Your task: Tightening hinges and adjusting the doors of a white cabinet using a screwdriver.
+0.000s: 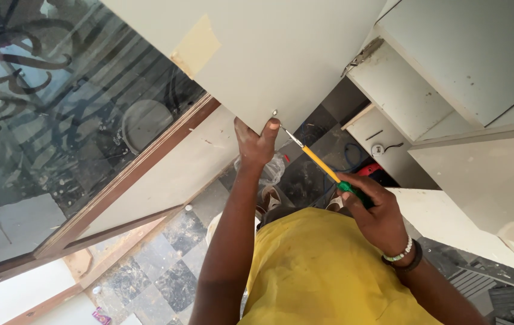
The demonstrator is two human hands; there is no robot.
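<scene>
My left hand [257, 141] pinches a small screw [274, 112] against the lower edge of the white cabinet door [269, 54]. My right hand [374, 210] has a closed grip on the yellow-and-green screwdriver [323, 168], tip angled up just beside the screw. Hinge [362, 54] sits at the door's right, by the cabinet carcass [401, 90].

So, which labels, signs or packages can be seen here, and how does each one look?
Pale tan rectangular sticker: on the white cabinet panel, upper middle.
Dark curly lettering sign: on the glass door, left.
Small pink-purple packet: on the tiled floor, bottom left.
</scene>
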